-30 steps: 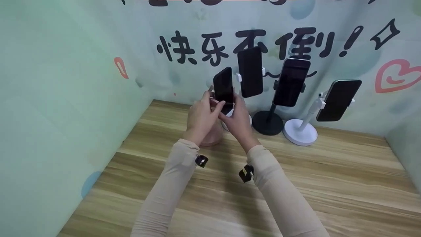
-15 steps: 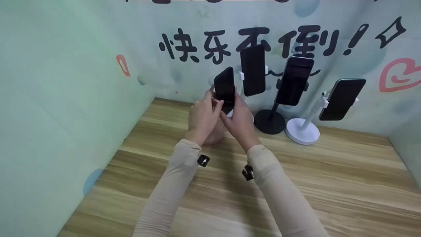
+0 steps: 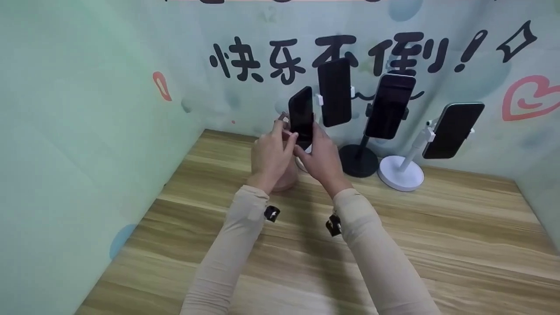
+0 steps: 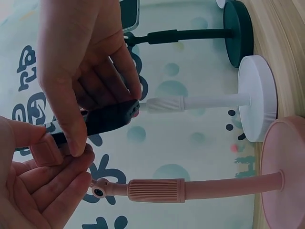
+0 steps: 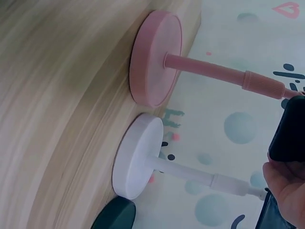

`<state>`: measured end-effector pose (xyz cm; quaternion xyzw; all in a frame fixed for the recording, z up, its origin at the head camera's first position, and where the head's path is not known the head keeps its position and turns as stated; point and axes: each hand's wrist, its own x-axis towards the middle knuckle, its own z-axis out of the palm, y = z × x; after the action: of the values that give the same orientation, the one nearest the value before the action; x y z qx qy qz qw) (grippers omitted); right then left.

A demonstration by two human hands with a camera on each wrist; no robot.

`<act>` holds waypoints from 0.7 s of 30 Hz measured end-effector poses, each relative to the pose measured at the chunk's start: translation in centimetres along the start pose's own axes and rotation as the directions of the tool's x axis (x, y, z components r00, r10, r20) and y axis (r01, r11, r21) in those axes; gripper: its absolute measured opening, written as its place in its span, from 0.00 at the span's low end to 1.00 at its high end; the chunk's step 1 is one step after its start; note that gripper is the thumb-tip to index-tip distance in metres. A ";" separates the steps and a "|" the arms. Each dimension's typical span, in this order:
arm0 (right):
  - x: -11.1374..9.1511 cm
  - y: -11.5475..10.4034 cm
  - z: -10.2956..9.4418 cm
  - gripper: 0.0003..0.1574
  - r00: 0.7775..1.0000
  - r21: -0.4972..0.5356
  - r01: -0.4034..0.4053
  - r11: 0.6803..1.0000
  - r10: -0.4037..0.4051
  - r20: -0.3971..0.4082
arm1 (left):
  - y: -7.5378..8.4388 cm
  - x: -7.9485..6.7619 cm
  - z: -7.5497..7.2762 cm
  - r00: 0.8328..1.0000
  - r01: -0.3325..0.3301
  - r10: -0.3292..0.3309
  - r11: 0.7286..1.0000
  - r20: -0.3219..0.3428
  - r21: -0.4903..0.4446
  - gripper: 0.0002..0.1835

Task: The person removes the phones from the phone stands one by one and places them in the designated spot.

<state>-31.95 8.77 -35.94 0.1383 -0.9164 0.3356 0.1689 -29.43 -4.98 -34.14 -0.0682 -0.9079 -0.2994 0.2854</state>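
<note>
A dark smartphone [image 3: 302, 114] stands upright, slightly turned, between both hands above the pink phone stand, whose round base [image 3: 285, 181] is partly hidden by the left forearm. My right hand [image 3: 323, 158] grips the phone's right edge and lower end. In the left wrist view, my left hand [image 4: 52, 191] pinches the stand's pink clamp [image 4: 46, 150] between thumb and fingers, right against the phone [image 4: 112, 117]. The pink pole [image 4: 157, 190] runs to the base below. The right wrist view shows only the phone's lower end [image 5: 288, 131] and part of the right hand [image 5: 286, 193].
To the right, in a row, stand a white stand whose base [image 5: 138, 157] is close by, a black stand [image 3: 358, 161] and another white stand [image 3: 401, 173]. Each holds a phone. A printed cloth wall [image 3: 245, 105] rises behind the wooden table [image 3: 271, 271].
The phone and both hands have shifted slightly to the right against the wall. Both hands keep their hold, and the camera view has moved a little.
</note>
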 end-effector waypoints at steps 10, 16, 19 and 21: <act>0.4 0.4 -0.9 0.45 0.999 0.024 0.032 0.999 -0.032 0.036 | -0.1 0.0 0.2 1.000 0.004 -0.003 0.999 0.012 -0.041 0.20; 0.2 0.4 -1.2 0.40 0.997 0.040 0.043 0.998 -0.045 0.067 | -0.3 -0.1 0.2 1.000 0.005 -0.004 0.999 0.028 -0.046 0.19; 0.2 0.5 -1.4 0.40 0.996 0.057 0.045 0.997 -0.049 0.071 | -0.4 0.0 0.1 0.999 0.013 -0.010 0.998 0.043 -0.062 0.18; 0.1 0.6 -1.5 0.39 0.996 0.072 0.049 0.996 -0.054 0.072 | -0.4 -0.1 0.0 0.998 0.021 -0.017 0.997 0.060 -0.077 0.18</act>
<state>-31.93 10.18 -35.14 0.1801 -0.9058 0.3577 0.1383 -29.51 -5.27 -34.37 -0.0795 -0.9043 -0.3351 0.2525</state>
